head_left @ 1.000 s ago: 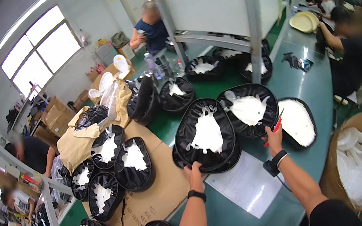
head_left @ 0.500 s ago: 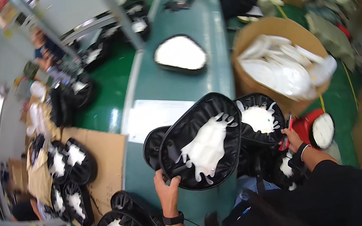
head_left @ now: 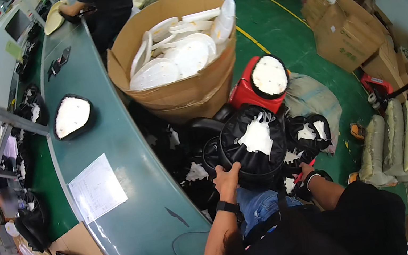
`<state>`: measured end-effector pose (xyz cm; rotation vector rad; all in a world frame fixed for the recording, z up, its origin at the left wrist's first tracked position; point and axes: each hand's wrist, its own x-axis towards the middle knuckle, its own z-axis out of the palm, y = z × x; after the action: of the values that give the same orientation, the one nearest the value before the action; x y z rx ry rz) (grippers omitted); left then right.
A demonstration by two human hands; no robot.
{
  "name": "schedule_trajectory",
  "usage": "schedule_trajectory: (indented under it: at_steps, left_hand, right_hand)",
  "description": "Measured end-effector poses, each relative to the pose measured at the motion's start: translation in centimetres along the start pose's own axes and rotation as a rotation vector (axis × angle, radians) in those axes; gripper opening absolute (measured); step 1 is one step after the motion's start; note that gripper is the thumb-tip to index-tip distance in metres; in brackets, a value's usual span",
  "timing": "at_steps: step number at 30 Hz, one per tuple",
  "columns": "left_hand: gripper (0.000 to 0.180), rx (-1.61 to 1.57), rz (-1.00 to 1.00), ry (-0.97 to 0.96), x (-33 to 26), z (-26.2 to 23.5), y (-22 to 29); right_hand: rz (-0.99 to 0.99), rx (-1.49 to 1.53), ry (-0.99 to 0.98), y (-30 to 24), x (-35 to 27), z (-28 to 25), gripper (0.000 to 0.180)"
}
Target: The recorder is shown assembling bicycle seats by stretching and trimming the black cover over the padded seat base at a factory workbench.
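The view looks steeply down from the wearer's own head, close above the left hand (head_left: pixel 227 177) and right hand (head_left: pixel 306 171), with the jeans (head_left: pixel 261 207) in the lower middle. It faces out past a big cardboard box (head_left: pixel 183 98) in the upper middle, taking in the long table (head_left: pixel 115 147) on the left and green floor (head_left: pixel 304 46) on the right. The wide lens bows the table's edge, and toward the dark round rim things shrink, so the far left is hard to make out.

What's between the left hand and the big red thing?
A black pad with a white middle is between the left hand, which grips its rim, and the big red thing. The head view shows it.
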<state>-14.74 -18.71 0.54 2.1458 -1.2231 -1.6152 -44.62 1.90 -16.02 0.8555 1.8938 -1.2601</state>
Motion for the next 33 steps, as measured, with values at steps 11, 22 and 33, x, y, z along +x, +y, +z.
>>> schedule_trajectory:
  at_steps: [11,22,33]
  left_hand:
    - [0.062,0.001,0.641,-0.084,-2.0,9.0,1.1]
    - [0.023,-0.746,0.336,0.096,0.9,-11.9,-4.1]
    - [0.025,-0.877,0.224,0.69,-3.2,-43.1,-14.7]
  right_hand:
    - [-0.078,0.342,-0.229,-11.0,6.9,-3.3,0.034]
    - [-0.32,-0.547,-1.242,-0.5,-15.0,22.3,0.032]
    - [-1.036,-1.477,-2.17,18.9,-61.6,49.3,0.026]
